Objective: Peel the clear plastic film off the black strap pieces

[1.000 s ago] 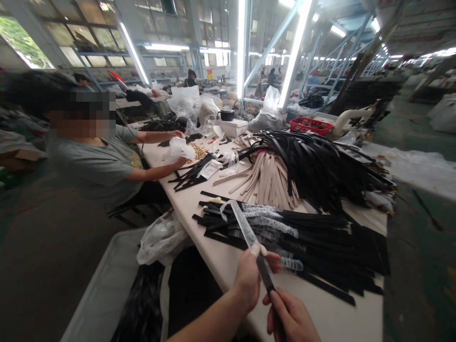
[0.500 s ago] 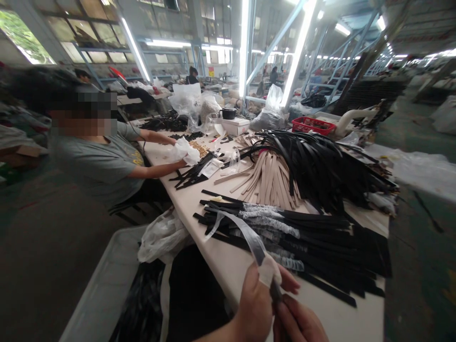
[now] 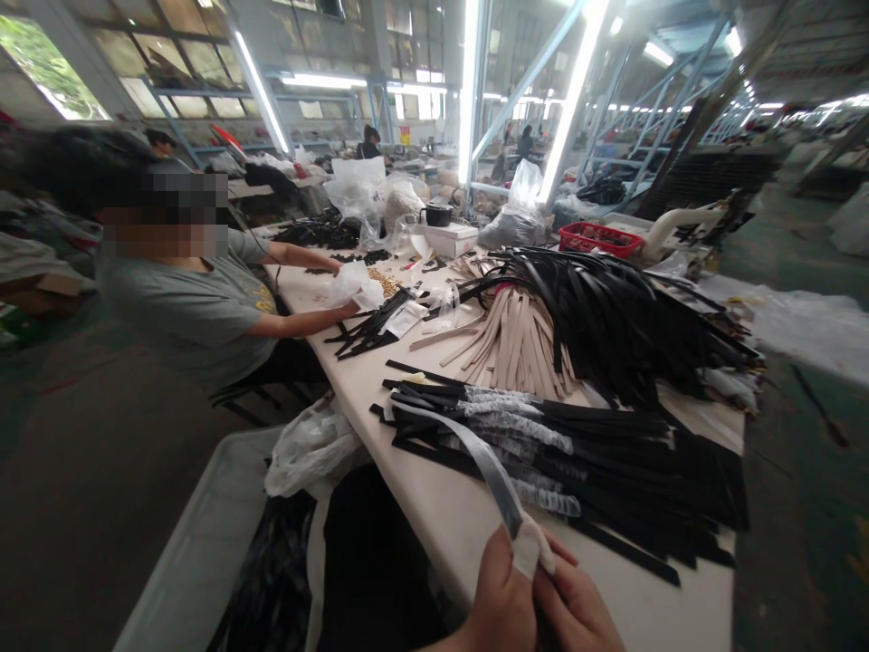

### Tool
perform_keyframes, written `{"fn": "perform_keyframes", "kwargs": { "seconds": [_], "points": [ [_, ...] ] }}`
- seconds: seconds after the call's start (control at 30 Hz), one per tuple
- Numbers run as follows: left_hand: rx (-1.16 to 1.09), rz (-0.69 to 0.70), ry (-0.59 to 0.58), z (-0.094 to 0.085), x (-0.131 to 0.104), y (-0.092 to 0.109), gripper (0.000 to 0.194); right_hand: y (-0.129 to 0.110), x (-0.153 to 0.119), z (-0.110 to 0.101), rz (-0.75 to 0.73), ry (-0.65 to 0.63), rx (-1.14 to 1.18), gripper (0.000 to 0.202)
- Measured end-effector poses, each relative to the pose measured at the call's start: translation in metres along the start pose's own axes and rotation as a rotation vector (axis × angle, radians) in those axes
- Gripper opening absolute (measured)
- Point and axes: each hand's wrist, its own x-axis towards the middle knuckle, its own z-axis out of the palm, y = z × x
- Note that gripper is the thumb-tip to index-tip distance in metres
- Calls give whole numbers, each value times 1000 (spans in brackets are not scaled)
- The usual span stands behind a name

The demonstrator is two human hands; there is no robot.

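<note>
Near the front edge of the table, my left hand (image 3: 501, 589) is closed around a black strap partly covered by a clear plastic sleeve (image 3: 479, 445). The sleeve's far part runs up and left over other straps. A white covering (image 3: 533, 548) wraps a finger of my left hand. Just to the right, my right hand (image 3: 577, 605) is closed against the left, fingers pinched at the strap's lower part, which the hands mostly hide. Beyond them lies a pile of black straps (image 3: 631, 493), several with crinkled clear plastic around their middles.
A large bundle of black and beige straps (image 3: 520, 340) lies behind the pile. At left, a co-worker (image 3: 196, 299) handles white plastic near small gold pieces (image 3: 386, 282). A red basket (image 3: 601, 239) stands at the back. Below the table edge is a grey bin (image 3: 196, 534).
The plastic sleeve's far end, bent downward before, now lies straighter, and dark strap shows farther along inside it. My hands have come closer together, the left moving slightly right and down.
</note>
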Motion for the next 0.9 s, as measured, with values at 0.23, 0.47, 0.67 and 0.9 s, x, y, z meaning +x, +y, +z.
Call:
{"fn": "perform_keyframes", "kwargs": {
  "seconds": [0.23,0.47,0.67,0.9],
  "points": [
    [-101,40,73,-12,20,-8,43,27,13,1,147,-188,62,63],
    [-242,-151,68,-21,20,-56,41,39,28,-1,112,-242,-1,66],
    [-500,-113,279,-50,66,-24,40,74,35,-7,247,-288,-70,67],
    [-489,-255,373,-26,34,-94,42,79,47,4,205,-308,-105,63]
  ]
}}
